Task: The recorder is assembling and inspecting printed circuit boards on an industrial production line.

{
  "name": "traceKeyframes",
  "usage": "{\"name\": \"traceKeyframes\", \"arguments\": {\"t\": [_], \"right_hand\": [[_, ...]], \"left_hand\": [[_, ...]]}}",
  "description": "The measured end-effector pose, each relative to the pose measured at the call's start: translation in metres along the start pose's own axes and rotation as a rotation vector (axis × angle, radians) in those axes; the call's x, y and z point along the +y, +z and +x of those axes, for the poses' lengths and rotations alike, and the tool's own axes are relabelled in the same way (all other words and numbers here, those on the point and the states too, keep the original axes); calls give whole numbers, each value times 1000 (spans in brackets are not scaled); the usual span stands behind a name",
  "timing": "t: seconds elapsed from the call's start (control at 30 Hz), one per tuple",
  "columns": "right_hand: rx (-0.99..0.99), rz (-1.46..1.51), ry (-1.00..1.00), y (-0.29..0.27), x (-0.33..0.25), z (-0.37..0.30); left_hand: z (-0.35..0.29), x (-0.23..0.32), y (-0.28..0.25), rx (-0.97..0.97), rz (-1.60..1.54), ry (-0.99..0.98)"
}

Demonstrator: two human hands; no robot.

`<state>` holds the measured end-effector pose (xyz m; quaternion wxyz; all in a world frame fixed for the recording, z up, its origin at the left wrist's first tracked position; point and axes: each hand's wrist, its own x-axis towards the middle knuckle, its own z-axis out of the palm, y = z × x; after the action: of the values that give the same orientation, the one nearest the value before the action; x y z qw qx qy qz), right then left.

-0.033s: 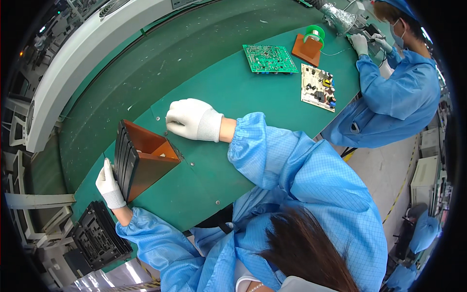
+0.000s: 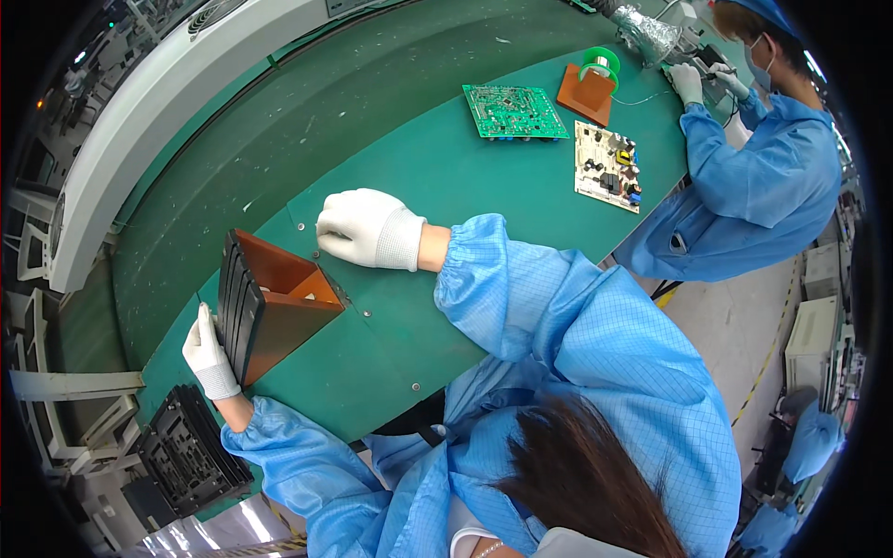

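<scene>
My right hand [image 2: 363, 229], in a white glove, hovers over or rests on the green bench right of an open brown bin [image 2: 302, 325]. Its fingers are curled closed, and what they hold, if anything, is hidden. The bin has low walls and small pale bits inside. Several black flat panels [image 2: 240, 307] stand upright in a row along its left side. Beside the outermost panel is my left hand [image 2: 208, 358], also white-gloved, fingers stretched upward along the panel's face; part of the fingers is hidden, and I cannot tell how firmly they touch.
Left of me are stacked black fixture trays [image 2: 191, 451]. Further right on the bench [image 2: 409, 325] lie a green circuit board [image 2: 514, 112], a cream circuit board [image 2: 606, 169] with components, and a green solder spool [image 2: 600, 67] on a brown stand. A co-worker [image 2: 753, 177] in blue works at the far right.
</scene>
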<state>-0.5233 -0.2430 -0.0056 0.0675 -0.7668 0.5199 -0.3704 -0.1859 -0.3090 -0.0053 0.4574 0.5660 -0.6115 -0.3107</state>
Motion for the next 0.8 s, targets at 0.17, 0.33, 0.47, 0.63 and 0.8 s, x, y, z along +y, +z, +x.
{"name": "traceKeyframes", "arguments": {"t": [0.17,0.33,0.47,0.63,0.8], "right_hand": [[-44,1,-9,4,-1,-4],[-72,10,28,6,-1,-2],[-76,15,31,7,-2,-2],[-54,13,11,8,-2,-3],[-40,-59,-15,2,4,-1]], "left_hand": [[-3,5,0,9,-3,1],[0,3,-2,6,-6,-4],[2,-2,-5,-1,26,-20],[0,1,-4,9,6,-11],[3,-4,-4,17,3,-2]]}}
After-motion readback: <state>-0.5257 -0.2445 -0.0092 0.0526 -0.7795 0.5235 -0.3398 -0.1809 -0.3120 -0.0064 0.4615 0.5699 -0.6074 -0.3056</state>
